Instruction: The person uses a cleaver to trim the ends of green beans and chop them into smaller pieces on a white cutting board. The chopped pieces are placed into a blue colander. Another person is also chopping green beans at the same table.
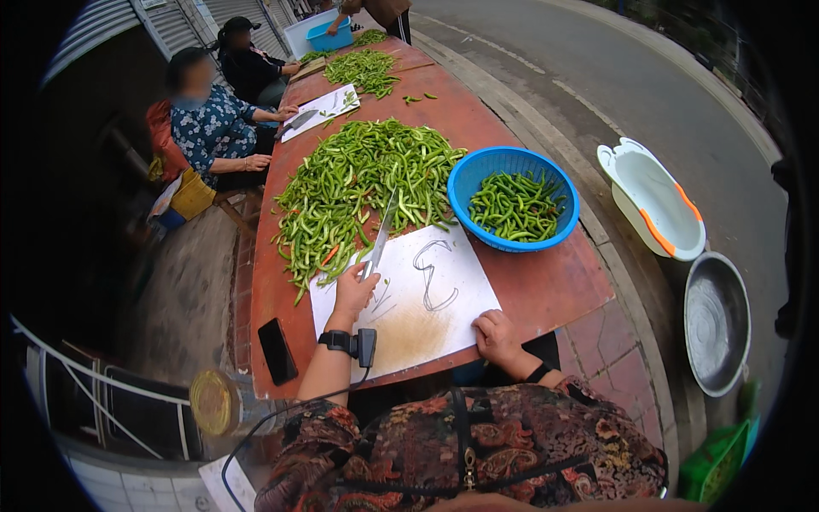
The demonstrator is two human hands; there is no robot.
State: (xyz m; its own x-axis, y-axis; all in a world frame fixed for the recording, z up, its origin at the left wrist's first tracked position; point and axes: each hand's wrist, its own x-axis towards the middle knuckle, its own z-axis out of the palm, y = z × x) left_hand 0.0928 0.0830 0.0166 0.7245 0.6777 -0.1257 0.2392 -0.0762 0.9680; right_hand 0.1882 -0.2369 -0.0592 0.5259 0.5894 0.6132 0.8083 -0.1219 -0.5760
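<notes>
My left hand (356, 291) grips the handle of a kitchen knife (384, 238). The blade points away from me, its tip at the near side of a large heap of cut green peppers (368, 166). Under that hand lies a white cutting board (464, 281) with dark marker strokes and a brown stain. My right hand (497, 336) rests at the board's right front edge, fingers curled in, with nothing seen in it. Beyond it to the right, a blue plastic basket (466, 216) holds whole green peppers (518, 205).
A black phone (277, 351) lies left on the red table (544, 288). Two people sit along the left side, near another board (333, 105) and knife (301, 120). A person stands at the far end. A baby bathtub (652, 198) and metal basin (716, 323) are on the right.
</notes>
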